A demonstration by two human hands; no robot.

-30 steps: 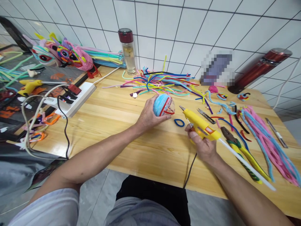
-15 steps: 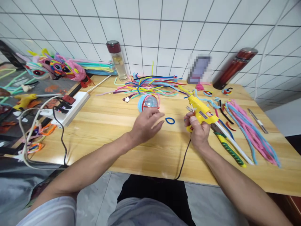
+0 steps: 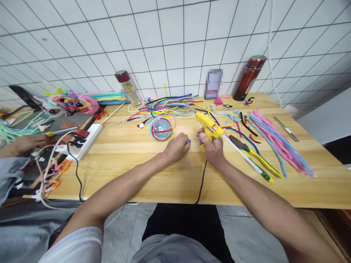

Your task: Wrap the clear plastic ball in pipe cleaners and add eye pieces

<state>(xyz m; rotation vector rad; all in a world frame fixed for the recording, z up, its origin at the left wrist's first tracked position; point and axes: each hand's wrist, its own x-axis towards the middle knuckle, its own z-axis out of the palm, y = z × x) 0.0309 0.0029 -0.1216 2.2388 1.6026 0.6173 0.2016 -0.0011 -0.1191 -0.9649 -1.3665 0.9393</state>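
Note:
My right hand (image 3: 212, 146) is wrapped round the handle of a yellow hot glue gun (image 3: 208, 125), with a white glue stick (image 3: 241, 153) poking out of its back. My left hand (image 3: 177, 148) is closed low over the table, pinching a blue pipe cleaner loop (image 3: 189, 141), of which only a bit shows at the fingertips. Just behind the left hand sits a clear plastic ball (image 3: 161, 129) with red and light-blue pipe cleaner bands round it. Pliers with green and yellow handles (image 3: 255, 157) lie right of the glue gun.
Loose colourful pipe cleaners (image 3: 167, 104) are heaped along the back. A pink and blue bundle (image 3: 279, 142) and a craft knife (image 3: 286, 129) lie right. A glass bottle (image 3: 128, 87), red thermos (image 3: 249, 78) and phone (image 3: 214, 84) stand by the wall. Left are a power strip (image 3: 89, 140) and another person's hand (image 3: 30, 144).
My left hand has come away from the ball and closed on the blue loop, which lay on the table. The view has shifted; another person's hand now shows at left.

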